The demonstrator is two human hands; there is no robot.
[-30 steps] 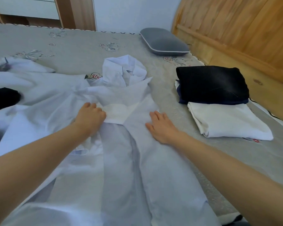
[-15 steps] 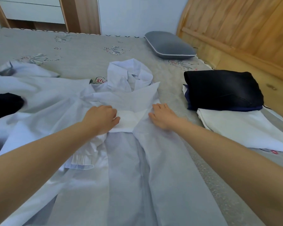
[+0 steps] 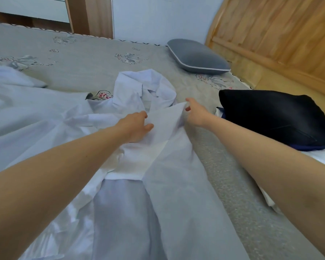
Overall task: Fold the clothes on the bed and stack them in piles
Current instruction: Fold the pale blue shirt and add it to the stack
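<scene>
The white shirt (image 3: 158, 166) is spread mid-frame on the bed (image 3: 83, 72); its raised edge is pinched by the right hand (image 3: 195, 114) (fingers curled), while it is pressed by the loosely spread left hand (image 3: 134, 126).

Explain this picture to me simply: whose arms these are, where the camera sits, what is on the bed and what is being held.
The camera sits on a person's head and looks down along their own bare arms. On the grey bed lies a white shirt, spread out and still unfolded. The right hand pinches an edge of the shirt and lifts it. The left hand rests on the cloth, fingers loosely bent. To the right sits a folded black garment on other folded clothes. A grey pillow lies beyond, near the wooden headboard.
</scene>
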